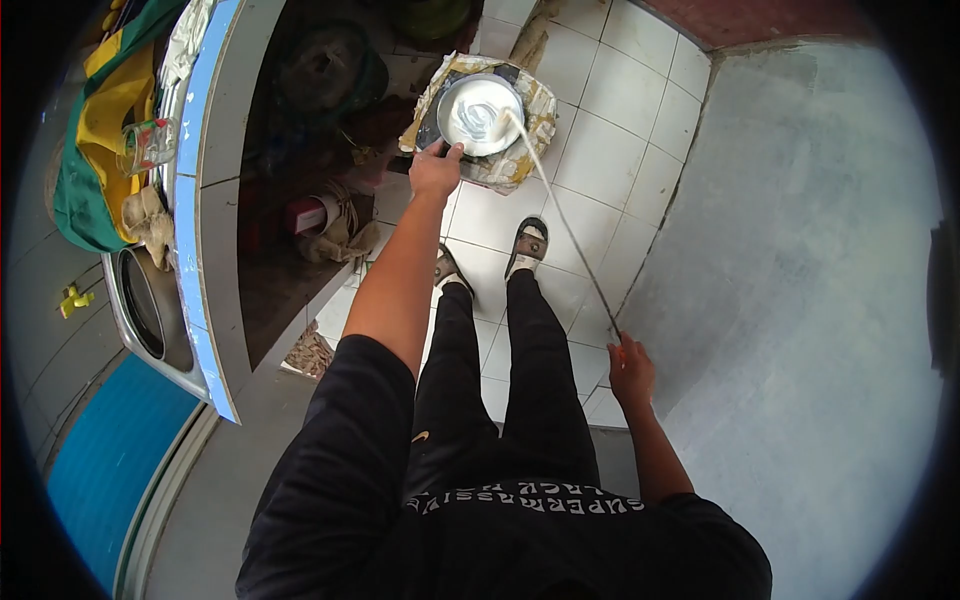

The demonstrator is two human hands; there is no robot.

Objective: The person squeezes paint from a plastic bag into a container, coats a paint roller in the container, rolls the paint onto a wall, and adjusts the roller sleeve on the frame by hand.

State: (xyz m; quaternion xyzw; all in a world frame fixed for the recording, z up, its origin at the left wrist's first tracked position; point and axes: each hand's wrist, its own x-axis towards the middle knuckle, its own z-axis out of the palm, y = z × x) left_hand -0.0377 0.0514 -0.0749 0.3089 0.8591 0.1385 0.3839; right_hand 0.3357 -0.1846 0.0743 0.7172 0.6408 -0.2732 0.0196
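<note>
A round metal bowl (479,148) with white, paint-like liquid (470,108) inside sits on a worn, paint-smeared piece of cardboard or sacking (540,110) on the floor. My left hand (437,170) is closed at the bowl's near rim, its thumb and a finger at the edge. In my right hand (632,372), low by the grey wall, is the end of a long thin pole (572,240). The pole slants up and left, and its white-coated tip (508,120) rests in the bowl at the right side. The kind of head on the pole cannot be made out.
White floor tiles (610,150) run under my sandalled feet (527,245). On the right rises a grey wall (800,240). A blue-edged counter (195,240) at left carries a sink (150,310), a glass (148,143) and cloths (85,190). Beneath it lie dark stored items.
</note>
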